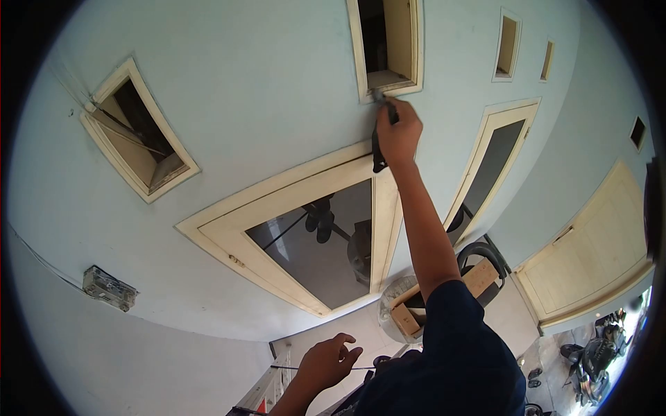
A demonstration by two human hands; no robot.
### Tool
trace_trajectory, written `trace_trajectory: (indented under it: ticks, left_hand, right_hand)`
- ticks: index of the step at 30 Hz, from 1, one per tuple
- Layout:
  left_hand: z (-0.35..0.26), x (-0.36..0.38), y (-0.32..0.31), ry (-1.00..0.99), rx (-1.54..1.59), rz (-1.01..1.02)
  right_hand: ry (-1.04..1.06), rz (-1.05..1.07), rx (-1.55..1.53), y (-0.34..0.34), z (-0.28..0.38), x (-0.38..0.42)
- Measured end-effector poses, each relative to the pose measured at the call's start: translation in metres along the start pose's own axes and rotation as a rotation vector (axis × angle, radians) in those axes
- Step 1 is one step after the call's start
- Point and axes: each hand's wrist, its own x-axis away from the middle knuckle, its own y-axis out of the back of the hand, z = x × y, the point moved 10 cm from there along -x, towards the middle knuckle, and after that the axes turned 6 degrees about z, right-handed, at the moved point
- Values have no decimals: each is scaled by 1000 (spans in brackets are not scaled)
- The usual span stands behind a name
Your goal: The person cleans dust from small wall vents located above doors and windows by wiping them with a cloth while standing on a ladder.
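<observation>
My right hand (401, 132) is raised high and closed around a dark cloth (379, 147) that hangs below the fingers. It is at the lower edge of the cream frame (421, 48) of a small wall opening, above the larger window. My left hand (329, 362) is low at the bottom of the view, its fingers loosely curved and apart, with nothing seen in it. Beneath my right hand is the cream window frame (215, 236) with dark glass (319, 243).
Another opening (104, 149) is at the upper left, and a meter box (109, 288) hangs lower. A box (406, 320) and a tyre (479, 251) stand below my right arm. A ladder (277, 385) is beside my left hand. Motorcycles (596, 360) stand lower right.
</observation>
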Motion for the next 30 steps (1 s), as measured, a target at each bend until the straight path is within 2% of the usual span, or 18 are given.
trace_trajectory:
  ticks: [2,5,6,9,11,13,14,15,17,18,20,23,24,27,29,30]
  left_hand:
    - [0,2,-2,-1,19,13]
    - [7,-2,-1,15,-10,10]
    - [9,-3,0,14,-18,-4]
    - [4,-1,0,19,-23,6]
    - [3,-1,-2,22,-19,23]
    - [4,-2,-5,5,-18,41]
    - [5,-4,-5,3,-15,38]
    - [7,-4,-4,3,-25,27]
    - [7,-3,-6,4,-33,24]
    - [5,-3,-7,13,-36,50]
    - [7,-2,-6,24,-38,68]
    - [10,-5,-10,38,-78,84]
    - [9,-5,-10,30,-90,85]
    - [6,-4,-16,19,-100,119]
    - [5,-3,-17,11,-90,133]
    - [6,-1,-17,24,-96,141]
  right_hand:
    - [-181,-102,-35,14,-25,-5]
    - [-168,-169,-59,8,-23,-1]
    - [-94,-123,-30,4,-10,0]
    - [-56,-16,-34,2,-4,0]
    - [-81,-64,-7,9,-12,-6]
    - [-197,-75,-27,8,-19,-10]
    - [25,-79,-8,-5,6,-1]
    - [-36,15,-41,-13,7,5]
    - [-72,44,-78,-12,1,3]
    - [-72,41,-79,-9,-1,-1]
    - [-244,-85,-91,4,-22,-5]
    - [-92,-126,-91,-9,3,3]
    - [-124,-27,-141,-17,12,7]
    - [-69,31,-102,-13,14,2]
    - [-82,-18,-76,-7,7,-1]
    - [-167,-62,-93,-5,0,1]
